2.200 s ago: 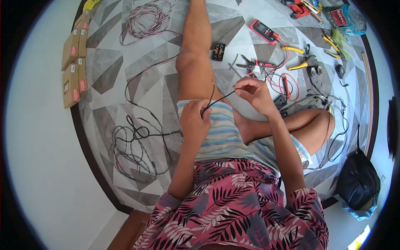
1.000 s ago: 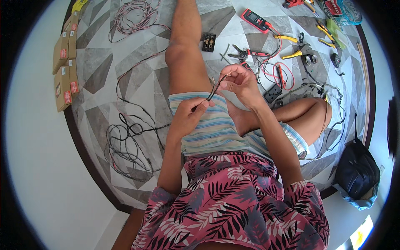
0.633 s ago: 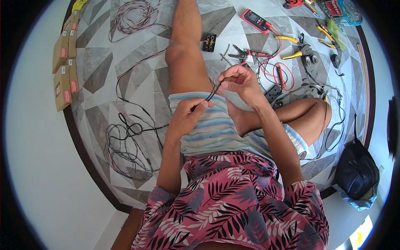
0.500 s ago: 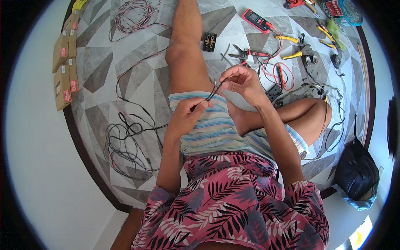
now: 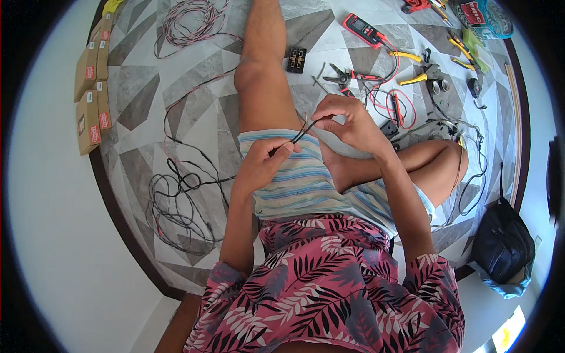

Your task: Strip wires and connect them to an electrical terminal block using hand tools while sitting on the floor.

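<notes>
Over my lap, a thin black wire (image 5: 303,135) runs between my two hands. My left hand (image 5: 266,162) is closed, pinching it between thumb and forefinger. My right hand (image 5: 343,125) grips the wire's upper end with thumb and fingertips. Near the right hand a short bare copper end sticks up, too small to make out fully. Beyond my right hand lie red-and-black wire strippers (image 5: 344,76) on the floor, with their jaws apart. A tangle of black cable (image 5: 176,194) lies on the floor to the left of my left arm.
A red multimeter (image 5: 362,29) with leads lies at the far right, among yellow-handled pliers (image 5: 414,78) and loose wires. A black terminal block (image 5: 296,60) rests beside my outstretched leg. A coil of red-and-black wire (image 5: 188,23), cardboard boxes (image 5: 88,120) and a black bag (image 5: 501,244) lie around.
My right hand has shifted slightly, its fingers curling further over the wire's end. My left hand stays nearly still.
</notes>
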`<action>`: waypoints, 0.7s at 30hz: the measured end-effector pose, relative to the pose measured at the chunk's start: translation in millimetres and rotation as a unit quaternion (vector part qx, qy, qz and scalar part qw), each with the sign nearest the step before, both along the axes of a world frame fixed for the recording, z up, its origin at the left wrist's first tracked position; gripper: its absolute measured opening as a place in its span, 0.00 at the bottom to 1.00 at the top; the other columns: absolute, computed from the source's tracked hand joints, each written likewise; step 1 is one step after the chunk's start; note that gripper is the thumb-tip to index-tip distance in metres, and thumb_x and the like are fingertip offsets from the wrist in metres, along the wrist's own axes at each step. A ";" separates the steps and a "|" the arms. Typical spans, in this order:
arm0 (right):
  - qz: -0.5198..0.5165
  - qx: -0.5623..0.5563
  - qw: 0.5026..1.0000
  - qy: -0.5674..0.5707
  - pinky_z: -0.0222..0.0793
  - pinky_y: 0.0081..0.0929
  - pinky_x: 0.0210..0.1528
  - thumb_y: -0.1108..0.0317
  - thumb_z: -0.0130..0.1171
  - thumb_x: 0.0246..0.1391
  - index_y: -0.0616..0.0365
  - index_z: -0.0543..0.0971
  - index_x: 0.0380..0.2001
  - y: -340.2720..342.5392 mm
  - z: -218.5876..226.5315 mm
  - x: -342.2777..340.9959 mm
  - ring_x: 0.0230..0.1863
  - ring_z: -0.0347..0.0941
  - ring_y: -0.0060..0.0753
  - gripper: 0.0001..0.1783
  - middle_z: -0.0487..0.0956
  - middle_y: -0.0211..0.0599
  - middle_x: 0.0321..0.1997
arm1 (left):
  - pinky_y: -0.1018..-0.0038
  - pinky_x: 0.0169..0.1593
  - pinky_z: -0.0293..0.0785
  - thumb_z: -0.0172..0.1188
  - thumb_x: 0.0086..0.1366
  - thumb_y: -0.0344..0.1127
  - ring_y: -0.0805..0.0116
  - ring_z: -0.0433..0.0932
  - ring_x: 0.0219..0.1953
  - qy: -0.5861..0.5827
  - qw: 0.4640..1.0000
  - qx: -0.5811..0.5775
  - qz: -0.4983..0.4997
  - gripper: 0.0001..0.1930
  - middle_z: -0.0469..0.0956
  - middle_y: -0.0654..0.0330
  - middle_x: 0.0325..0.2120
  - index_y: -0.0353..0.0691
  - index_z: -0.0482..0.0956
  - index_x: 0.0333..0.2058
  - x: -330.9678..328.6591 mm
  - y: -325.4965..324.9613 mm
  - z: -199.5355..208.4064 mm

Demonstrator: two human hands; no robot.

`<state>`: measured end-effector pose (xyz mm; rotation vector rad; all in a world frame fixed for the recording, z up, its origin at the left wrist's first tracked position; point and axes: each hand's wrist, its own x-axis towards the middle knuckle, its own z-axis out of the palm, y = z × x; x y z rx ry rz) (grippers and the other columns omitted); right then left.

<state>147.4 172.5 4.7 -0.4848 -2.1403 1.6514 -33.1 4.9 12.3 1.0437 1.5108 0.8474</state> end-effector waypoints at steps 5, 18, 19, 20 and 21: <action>-0.006 -0.008 1.000 -0.003 0.68 0.25 0.38 0.82 0.63 0.47 0.62 0.81 0.32 -0.2 -2.6 2.5 0.34 0.74 0.29 0.07 0.79 0.35 0.31 | 0.79 0.36 0.68 0.52 0.69 0.38 0.79 0.69 0.29 0.035 0.998 0.004 0.046 0.15 0.78 0.63 0.26 0.30 0.80 0.37 4.0 0.9 1.2; -0.228 0.153 0.945 -0.179 0.69 0.35 0.49 0.68 0.66 0.45 0.66 0.75 0.46 22.7 -61.9 40.4 0.48 0.73 0.43 0.23 0.76 0.47 0.47 | 0.85 0.29 0.68 0.58 0.67 0.33 0.79 0.78 0.33 -0.046 0.952 0.055 0.298 0.15 0.81 0.62 0.34 0.33 0.77 0.49 20.7 10.2 -18.5; -0.288 0.320 0.863 -0.266 0.67 0.39 0.53 0.66 0.67 0.45 0.67 0.74 0.47 32.0 -69.8 41.1 0.52 0.70 0.46 0.26 0.75 0.49 0.50 | 0.85 0.29 0.68 0.58 0.67 0.33 0.79 0.78 0.33 -0.081 0.959 0.037 0.270 0.14 0.81 0.63 0.33 0.33 0.77 0.49 20.2 12.8 -22.1; -0.263 0.358 0.846 -0.294 0.62 0.41 0.59 0.62 0.68 0.44 0.67 0.72 0.49 40.1 -76.8 42.8 0.57 0.66 0.49 0.31 0.72 0.50 0.54 | 0.85 0.29 0.68 0.58 0.67 0.33 0.80 0.78 0.33 -0.115 0.963 0.019 0.242 0.14 0.81 0.63 0.33 0.33 0.77 0.48 19.4 14.5 -23.1; -0.234 0.397 0.826 -0.323 0.57 0.43 0.64 0.58 0.70 0.42 0.68 0.71 0.52 47.7 -78.0 43.2 0.61 0.62 0.53 0.36 0.69 0.51 0.58 | 0.85 0.29 0.68 0.58 0.67 0.33 0.80 0.78 0.33 -0.111 0.962 0.019 0.247 0.14 0.81 0.63 0.33 0.33 0.77 0.48 20.3 16.3 -21.9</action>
